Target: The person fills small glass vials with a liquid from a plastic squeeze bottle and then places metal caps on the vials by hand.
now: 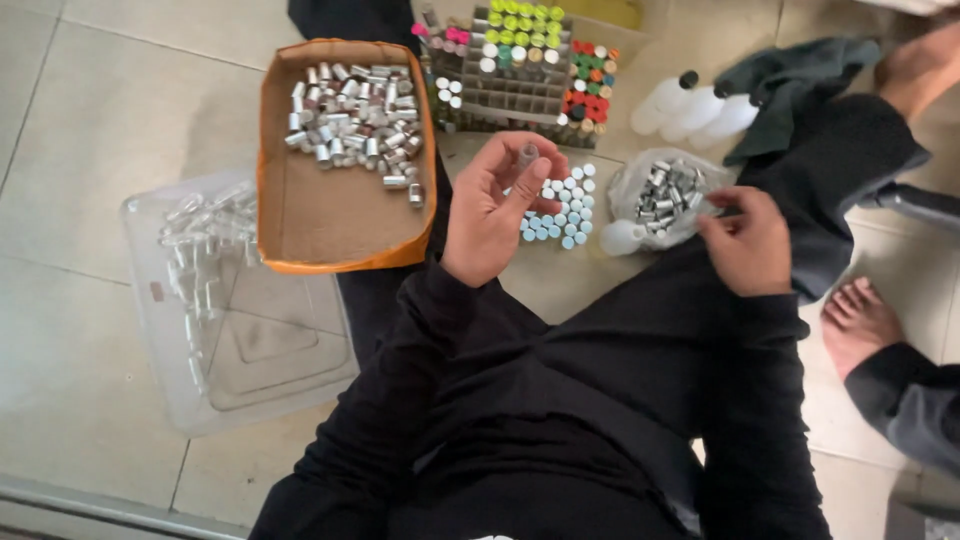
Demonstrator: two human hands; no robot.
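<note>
My left hand (pixel 492 208) is raised palm up and holds a small clear glass vial (pixel 527 156) between thumb and fingers. My right hand (pixel 748 242) reaches to the edge of a clear plastic bag of small silver metal caps (pixel 665 192), fingertips pinched at its rim; whether it holds a cap is hidden. Between my hands a cluster of small vials with white and blue tops (pixel 564 205) stands on the floor.
An orange cardboard box (pixel 330 215) with several silver caps lies at left, beside a clear plastic tray (pixel 240 340) of glass vials. A gridded rack of colour-capped vials (pixel 520 70) stands behind. White plastic bottles (pixel 695 108), dark cloth (pixel 790 75) and another person's bare feet (pixel 855 320) are at right.
</note>
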